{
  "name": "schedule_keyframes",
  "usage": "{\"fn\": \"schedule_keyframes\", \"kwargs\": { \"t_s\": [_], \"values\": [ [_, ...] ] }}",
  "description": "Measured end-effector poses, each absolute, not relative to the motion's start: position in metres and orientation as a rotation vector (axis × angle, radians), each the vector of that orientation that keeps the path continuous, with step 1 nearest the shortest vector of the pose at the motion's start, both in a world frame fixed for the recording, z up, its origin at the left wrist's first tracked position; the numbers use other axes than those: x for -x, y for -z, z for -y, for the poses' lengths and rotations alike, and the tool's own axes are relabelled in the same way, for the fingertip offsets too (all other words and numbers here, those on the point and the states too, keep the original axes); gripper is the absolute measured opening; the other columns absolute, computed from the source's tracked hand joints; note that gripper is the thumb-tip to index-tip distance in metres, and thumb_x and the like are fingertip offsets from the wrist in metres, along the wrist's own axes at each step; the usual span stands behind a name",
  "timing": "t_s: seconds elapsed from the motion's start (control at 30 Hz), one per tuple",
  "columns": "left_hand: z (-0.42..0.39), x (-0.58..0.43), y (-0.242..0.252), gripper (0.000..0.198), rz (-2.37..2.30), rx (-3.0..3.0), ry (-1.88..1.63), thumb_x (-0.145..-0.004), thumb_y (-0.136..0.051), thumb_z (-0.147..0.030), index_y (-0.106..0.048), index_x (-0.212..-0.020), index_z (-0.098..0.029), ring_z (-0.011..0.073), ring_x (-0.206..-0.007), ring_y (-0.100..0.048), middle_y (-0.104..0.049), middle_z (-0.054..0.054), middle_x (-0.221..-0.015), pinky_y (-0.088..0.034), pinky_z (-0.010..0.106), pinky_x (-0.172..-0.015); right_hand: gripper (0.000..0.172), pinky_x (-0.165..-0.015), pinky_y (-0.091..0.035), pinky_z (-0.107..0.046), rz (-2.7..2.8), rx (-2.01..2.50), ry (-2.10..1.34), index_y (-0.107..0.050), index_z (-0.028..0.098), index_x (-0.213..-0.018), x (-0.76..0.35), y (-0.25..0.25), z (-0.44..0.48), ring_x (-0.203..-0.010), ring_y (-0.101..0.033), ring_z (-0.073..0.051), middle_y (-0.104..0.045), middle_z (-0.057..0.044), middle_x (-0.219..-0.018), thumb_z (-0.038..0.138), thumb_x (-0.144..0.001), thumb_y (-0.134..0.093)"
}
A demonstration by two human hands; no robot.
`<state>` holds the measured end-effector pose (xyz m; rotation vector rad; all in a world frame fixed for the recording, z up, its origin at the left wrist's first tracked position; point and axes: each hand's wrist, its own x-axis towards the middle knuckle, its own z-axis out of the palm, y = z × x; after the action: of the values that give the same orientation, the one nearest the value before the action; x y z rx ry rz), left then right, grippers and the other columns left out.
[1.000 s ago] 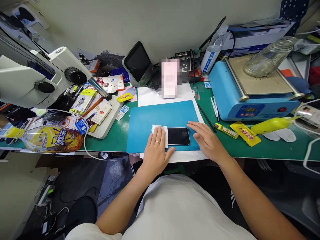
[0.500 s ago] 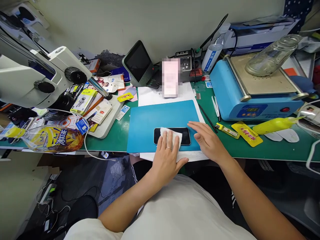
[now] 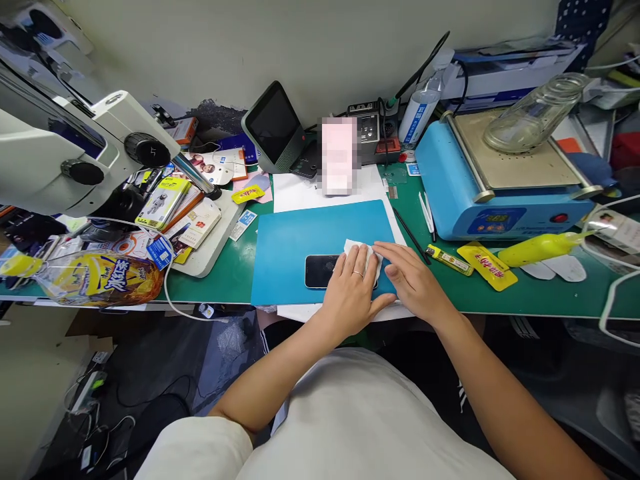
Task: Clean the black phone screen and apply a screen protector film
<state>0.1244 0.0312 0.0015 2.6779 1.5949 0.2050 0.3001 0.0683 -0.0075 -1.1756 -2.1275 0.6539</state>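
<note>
A black phone (image 3: 320, 271) lies screen up on a blue mat (image 3: 310, 240) near the bench's front edge. My left hand (image 3: 353, 293) lies flat with its fingers pressed on a white wipe (image 3: 359, 248) over the phone's right end. My right hand (image 3: 410, 283) rests flat on the mat just right of the phone, fingers stretched and touching the wipe's edge. Only the phone's left half shows.
A white microscope (image 3: 75, 153) stands at the left over packets and a snack bag (image 3: 105, 277). A blue heating machine (image 3: 495, 187) with a glass jar (image 3: 533, 113) sits at the right. A small screen (image 3: 275, 127), yellow packets (image 3: 483, 263) and a yellow bottle (image 3: 540, 248) lie about.
My left hand has slid the wipe from the phone's left end across to its right end. The right hand has stayed in place beside the phone.
</note>
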Motion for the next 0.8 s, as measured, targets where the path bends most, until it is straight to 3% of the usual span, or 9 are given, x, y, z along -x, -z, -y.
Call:
{"fn": "schedule_keyframes", "kwargs": {
  "t_s": [0.2,0.53,0.8],
  "values": [
    [-0.037,-0.131,-0.002,0.087,-1.617,-2.696,-0.197,-0.103,-0.029,-0.067,-0.034,-0.156,0.002,0.0348,-0.155,-0.025,-0.032,0.022,-0.164,-0.025,0.048,-0.126,0.062,-0.114,-0.042,-0.056,2.116,1.169,-0.653,-0.059,0.021,-0.141,-0.301,0.009,-0.07,-0.135,-0.054,-0.031,-0.063,-0.015,-0.144,0.06,-0.104,-0.028],
    [-0.023,-0.117,-0.001,0.085,-1.703,-2.624,-0.227,-0.104,-0.029,-0.066,-0.034,-0.156,0.002,0.0337,-0.156,-0.023,-0.029,0.022,-0.165,-0.026,0.048,-0.126,0.066,-0.114,-0.043,-0.055,2.117,1.202,-0.653,-0.058,0.02,-0.143,-0.301,0.007,-0.068,-0.136,-0.055,-0.032,-0.063,-0.016,-0.143,0.062,-0.103,-0.027],
    [-0.013,-0.066,-0.006,0.07,-1.866,-2.45,-0.206,-0.108,-0.031,-0.053,-0.034,-0.156,-0.002,0.0308,-0.155,-0.026,-0.031,0.02,-0.165,-0.032,0.048,-0.124,0.065,-0.113,-0.044,-0.057,2.121,1.234,-0.671,-0.058,0.024,-0.145,-0.3,0.004,-0.067,-0.137,-0.054,-0.033,-0.062,-0.013,-0.145,0.063,-0.103,-0.026]
  ]
}}
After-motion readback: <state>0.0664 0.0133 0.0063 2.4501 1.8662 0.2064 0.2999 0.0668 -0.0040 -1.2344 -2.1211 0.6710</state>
